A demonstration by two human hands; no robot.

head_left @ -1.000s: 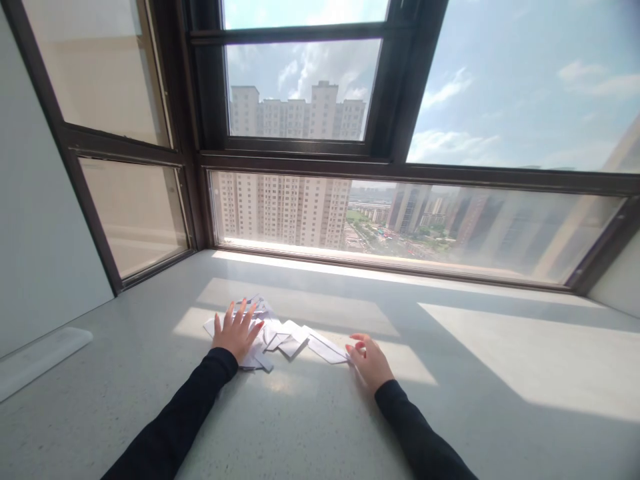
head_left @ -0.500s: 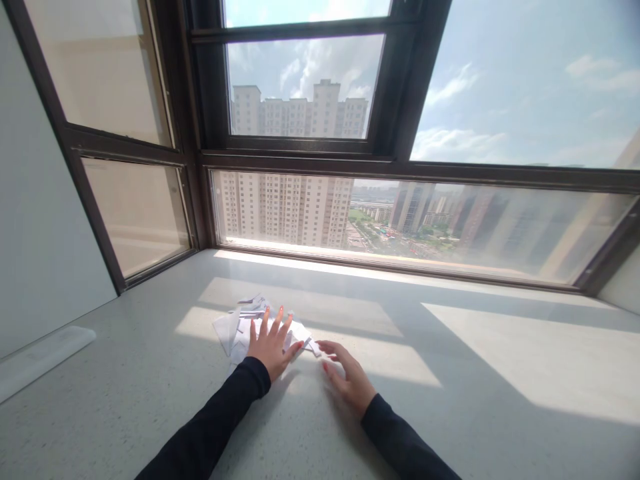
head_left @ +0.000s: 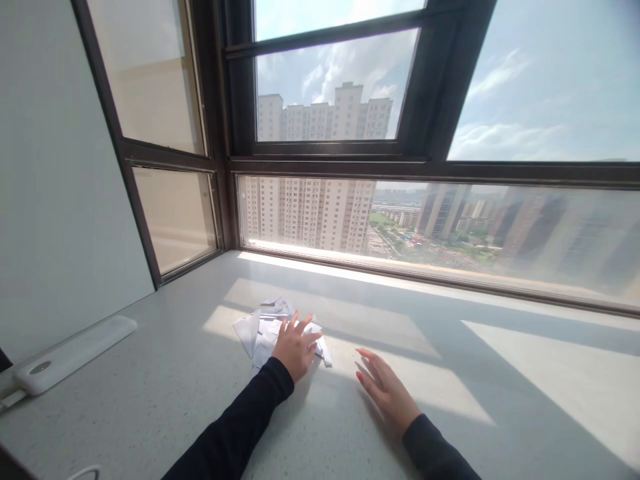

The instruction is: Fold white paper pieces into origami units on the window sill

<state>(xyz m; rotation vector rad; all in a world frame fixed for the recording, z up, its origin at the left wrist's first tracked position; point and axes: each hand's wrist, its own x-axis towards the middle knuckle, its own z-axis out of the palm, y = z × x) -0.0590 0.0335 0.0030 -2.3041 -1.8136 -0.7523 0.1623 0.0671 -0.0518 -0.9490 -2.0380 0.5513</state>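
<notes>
A loose pile of torn white paper pieces (head_left: 265,339) lies on the speckled pale windowsill (head_left: 320,433). My left hand (head_left: 296,348) rests over the right side of this pile, palm down, its fingers apart and slightly bent. It covers some of the pieces, and a narrow strip pokes out to the right of the fingers. Whether the fingertips press on the paper I cannot tell. To the right of the pile, apart from it, my right hand (head_left: 387,390) is open, holding nothing, with thumb and fingers parted above the sill.
A long white power strip (head_left: 83,353) lies along the white wall (head_left: 65,200) at the left. Part of a white cable (head_left: 86,472) shows at the lower left edge. Dark-framed windows (head_left: 327,168) border the sill at the back and left, with tall buildings outside.
My right hand has drawn away from the pile toward the right. The left hand stays over the paper, its fingers a little more bent. My view has turned left.
</notes>
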